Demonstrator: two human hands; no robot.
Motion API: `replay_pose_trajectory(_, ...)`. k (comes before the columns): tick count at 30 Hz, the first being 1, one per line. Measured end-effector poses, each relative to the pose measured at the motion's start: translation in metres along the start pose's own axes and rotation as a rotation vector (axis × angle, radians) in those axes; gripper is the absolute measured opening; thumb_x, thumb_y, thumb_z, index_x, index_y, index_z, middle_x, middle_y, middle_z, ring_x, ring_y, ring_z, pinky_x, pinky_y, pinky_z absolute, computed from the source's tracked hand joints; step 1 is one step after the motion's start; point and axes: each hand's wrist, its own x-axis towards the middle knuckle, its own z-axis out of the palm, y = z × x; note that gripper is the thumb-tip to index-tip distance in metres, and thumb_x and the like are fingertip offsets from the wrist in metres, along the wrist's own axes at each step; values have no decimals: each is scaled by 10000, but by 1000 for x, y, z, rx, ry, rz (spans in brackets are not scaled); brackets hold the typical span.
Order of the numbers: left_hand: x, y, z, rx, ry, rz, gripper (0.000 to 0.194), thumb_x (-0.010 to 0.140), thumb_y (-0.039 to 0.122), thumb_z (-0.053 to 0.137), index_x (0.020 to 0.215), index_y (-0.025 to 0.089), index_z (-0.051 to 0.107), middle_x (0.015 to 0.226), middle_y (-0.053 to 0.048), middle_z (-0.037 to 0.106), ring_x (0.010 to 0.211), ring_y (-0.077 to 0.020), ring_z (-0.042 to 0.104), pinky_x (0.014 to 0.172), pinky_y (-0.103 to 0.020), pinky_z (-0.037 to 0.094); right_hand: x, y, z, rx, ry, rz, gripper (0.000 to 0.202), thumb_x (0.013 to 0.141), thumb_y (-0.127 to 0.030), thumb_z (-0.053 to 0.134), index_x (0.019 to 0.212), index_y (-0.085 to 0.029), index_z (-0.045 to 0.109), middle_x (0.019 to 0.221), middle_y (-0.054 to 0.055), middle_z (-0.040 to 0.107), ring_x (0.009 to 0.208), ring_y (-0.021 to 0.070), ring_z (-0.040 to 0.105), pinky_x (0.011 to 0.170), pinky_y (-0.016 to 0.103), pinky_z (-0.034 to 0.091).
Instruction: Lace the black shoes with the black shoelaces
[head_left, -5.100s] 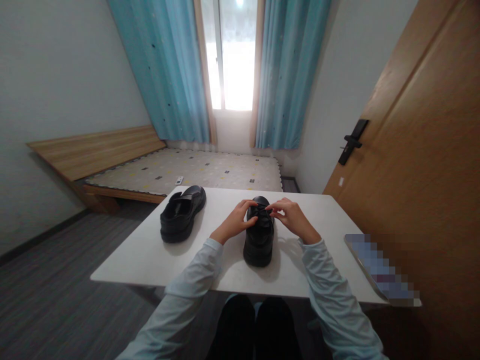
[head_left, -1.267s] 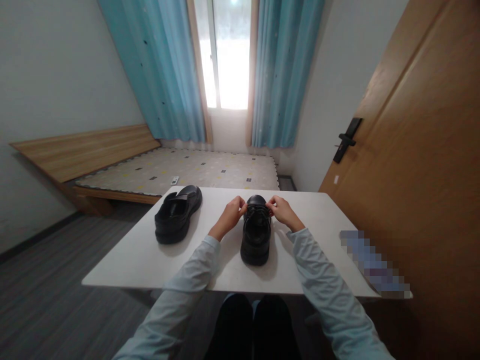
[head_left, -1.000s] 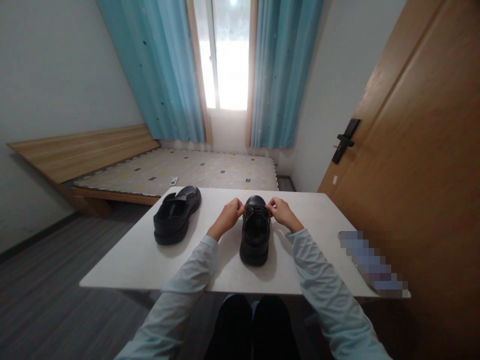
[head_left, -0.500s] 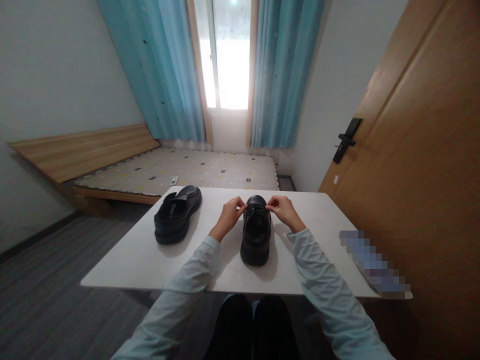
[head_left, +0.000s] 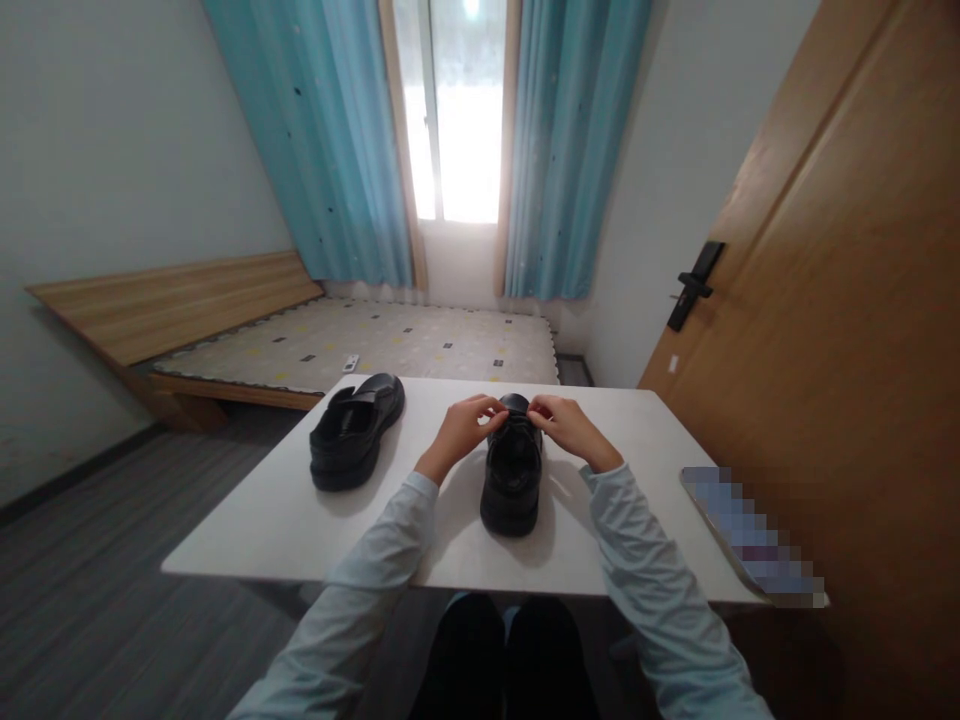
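A black lace-up shoe stands on the white table, its toe away from me and its heel toward me. My left hand is at the left of its lacing, thumb and fingers pinched on a shoelace. From the right, my right hand pinches the lace as well; the thin ends are partly hidden by the fingertips. A second black shoe sits apart on the left of the table, also toe away, with its tongue area raised.
A blurred-out flat item lies along the table's right edge. Behind the table is a bed with a small white object on it. A wooden door stands close on the right.
My hands have moved inward over the lacing, and the fingertips are closer together. Both shoes stay where they were; the view has shifted slightly.
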Motion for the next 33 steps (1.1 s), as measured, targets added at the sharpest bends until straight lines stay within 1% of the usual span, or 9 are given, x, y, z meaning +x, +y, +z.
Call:
replay_pose_trajectory(3,5,1,-2,58,-43,-11,148,829,355,608,864,230,680,891,-10,693,758,-153,668,711,-256,515,1,-5,1,-60,-6,-60,125,856,-201,530,776,-153,613,741,23,602,685,136,536,661,245,390)
replay_pose_trajectory(7,9,5,-3,148,-70,-29,71,801,307,654,828,246,678,855,13,702,734,-157,670,692,-253,485,3,-7,4,-94,-16,-55,56,833,-174,575,781,-154,584,760,25,573,707,145,515,677,251,386)
replay_pose_trajectory(10,9,10,-4,225,-65,-23,46,801,281,657,816,239,666,846,7,701,741,-167,665,679,-259,467,3,-5,5,-83,-9,-49,77,816,-151,582,741,-155,571,745,22,562,688,138,501,665,245,377)
replay_pose_trajectory(16,5,8,-6,259,-91,-5,81,853,270,581,877,197,607,898,-27,680,789,-167,644,707,-272,472,0,-1,1,-72,29,31,134,749,-103,597,635,-147,545,640,-10,540,601,105,466,598,217,335)
replay_pose_trajectory(20,1,3,-6,284,-53,-14,60,842,237,582,855,179,578,843,-30,665,789,-171,620,711,-280,473,-2,0,-2,-62,65,65,115,708,-101,607,613,-143,561,604,-11,558,569,99,478,575,208,330)
replay_pose_trajectory(26,2,12,-11,310,-46,-13,62,794,169,625,854,169,612,768,-20,650,703,-148,599,644,-246,455,-5,-4,-3,-62,106,98,141,666,-98,621,548,-146,560,551,-9,577,538,97,494,557,205,334)
replay_pose_trajectory(29,2,16,-13,344,-66,29,151,797,156,618,940,188,656,765,-18,653,693,-140,597,662,-243,454,-7,-5,-3,-28,109,116,56,643,-92,633,623,-140,611,578,-5,614,541,99,527,555,201,357)
replay_pose_trajectory(31,1,17,-13,379,-75,32,149,805,165,607,928,202,683,778,-23,656,683,-138,598,665,-245,451,-8,-5,-2,12,89,125,110,646,-83,624,733,-139,661,599,-5,638,538,101,558,559,199,383)
replay_pose_trajectory(33,0,18,-12,391,-62,6,123,804,171,600,884,197,690,797,-27,659,672,-135,600,655,-243,448,-9,-5,-2,16,72,157,151,656,-82,612,769,-144,691,600,1,649,527,106,579,562,205,407)
